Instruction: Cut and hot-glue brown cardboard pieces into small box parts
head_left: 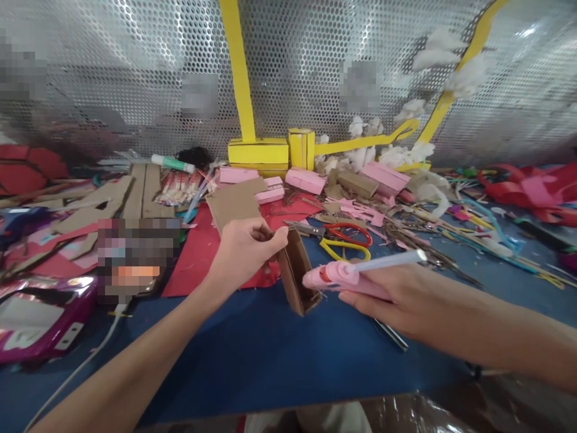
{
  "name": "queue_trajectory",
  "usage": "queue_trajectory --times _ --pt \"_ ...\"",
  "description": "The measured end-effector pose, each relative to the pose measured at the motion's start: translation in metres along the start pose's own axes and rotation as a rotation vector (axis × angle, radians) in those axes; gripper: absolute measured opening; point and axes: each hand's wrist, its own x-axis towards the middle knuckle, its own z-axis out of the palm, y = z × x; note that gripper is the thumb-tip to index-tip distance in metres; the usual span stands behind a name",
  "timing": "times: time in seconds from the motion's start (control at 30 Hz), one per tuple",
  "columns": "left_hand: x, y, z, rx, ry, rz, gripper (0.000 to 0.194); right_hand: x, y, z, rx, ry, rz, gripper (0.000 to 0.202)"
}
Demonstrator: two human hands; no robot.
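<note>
The left hand (247, 248) extends from the lower left, back of the hand up, thumb and fingers pinching the upper end of the cardboard box (297, 278). The right hand (383, 294) enters from the right, forearm angled slightly downward toward the right edge, fingers wrapped around the pink glue gun (333, 275).

The cardboard box is located between the hands, below and to the right of the left fingertips, above the blue table (234, 361). It is narrow and open; its long axis runs from the upper left, at the left thumb, to the lower right. The open side faces the glue gun. The nozzle points left, at the lower part of the opening. A glue stick (392, 260) projects from the rear, rising slightly to the right. Scissors (329, 233) lie behind the box.
</note>
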Motion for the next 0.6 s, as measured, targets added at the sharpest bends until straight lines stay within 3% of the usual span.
queue_trajectory --times 0.33,0.6 --pt "0.0 -0.001 -0.001 -0.06 -0.027 -0.039 0.039 0.01 -0.013 -0.007 -0.057 -0.012 0.101 0.027" --pt "0.0 0.001 0.0 -0.085 -0.018 -0.053 0.038 -0.002 0.003 -0.001 -0.102 -0.016 -0.06 0.031"
